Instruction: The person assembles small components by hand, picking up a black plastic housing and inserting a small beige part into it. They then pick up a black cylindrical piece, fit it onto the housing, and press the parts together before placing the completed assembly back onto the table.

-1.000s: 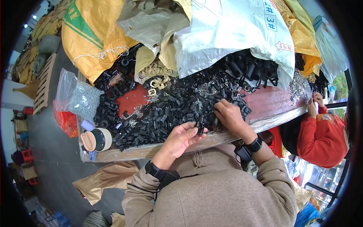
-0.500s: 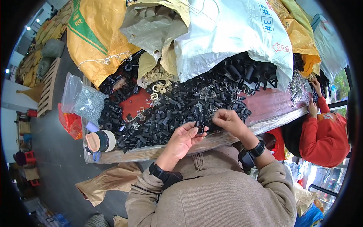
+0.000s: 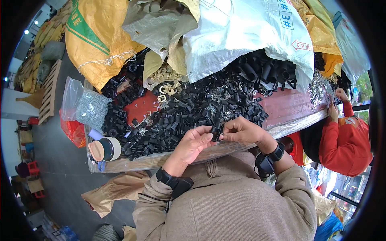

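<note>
My left hand (image 3: 194,143) pinches a small black plastic part (image 3: 216,133) between thumb and fingers, just above the table's near edge. From the other side my right hand (image 3: 244,131) meets it, thumb and forefinger pressed together at the part's lower end. Whatever sits in that right pinch is too small to make out. Beyond both hands spreads a heap of similar black plastic parts (image 3: 177,120), with silver metal clips (image 3: 217,105) scattered among them.
Large woven sacks, one white (image 3: 249,36) and one yellow (image 3: 100,36), stand along the far side, spilling parts. At left are a bag of screws (image 3: 93,108) and a lidded cup (image 3: 106,149). A person in red (image 3: 345,144) works at the right.
My right hand has moved left and closed in on the black part, touching it now. The left hand has tilted the part slightly. At right, the other person's hand has shifted.
</note>
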Motion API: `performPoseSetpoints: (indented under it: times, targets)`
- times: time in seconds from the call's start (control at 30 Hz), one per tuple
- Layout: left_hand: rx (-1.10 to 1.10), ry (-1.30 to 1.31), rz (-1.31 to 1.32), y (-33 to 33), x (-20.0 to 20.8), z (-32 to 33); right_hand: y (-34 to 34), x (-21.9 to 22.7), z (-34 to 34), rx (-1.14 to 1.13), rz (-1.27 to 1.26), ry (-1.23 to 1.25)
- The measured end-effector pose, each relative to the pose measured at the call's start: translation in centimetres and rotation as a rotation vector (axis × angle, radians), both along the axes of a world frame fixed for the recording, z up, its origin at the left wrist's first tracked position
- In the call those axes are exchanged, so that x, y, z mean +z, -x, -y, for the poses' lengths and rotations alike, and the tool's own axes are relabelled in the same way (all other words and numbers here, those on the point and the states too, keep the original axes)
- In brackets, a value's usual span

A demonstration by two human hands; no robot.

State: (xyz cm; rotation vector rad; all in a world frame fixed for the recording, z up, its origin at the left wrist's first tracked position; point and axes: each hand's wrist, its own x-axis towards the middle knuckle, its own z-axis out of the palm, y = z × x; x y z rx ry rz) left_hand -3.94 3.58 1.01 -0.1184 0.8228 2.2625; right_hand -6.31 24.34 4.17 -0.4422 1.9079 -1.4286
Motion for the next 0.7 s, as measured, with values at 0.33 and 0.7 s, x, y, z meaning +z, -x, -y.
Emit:
performPoseSetpoints:
  times: [0.33,0.7]
  targets:
    - [0.115,-0.058,0.038,-0.3,0.1,-0.3,-1.6,-0.7,1.6,-0.335,-0.188,0.182]
    - [0.166,-0.134,0.019,-1.1,0.1,-0.7,-3.1,-0.9,2.9,-0.415,-0.704,-0.020]
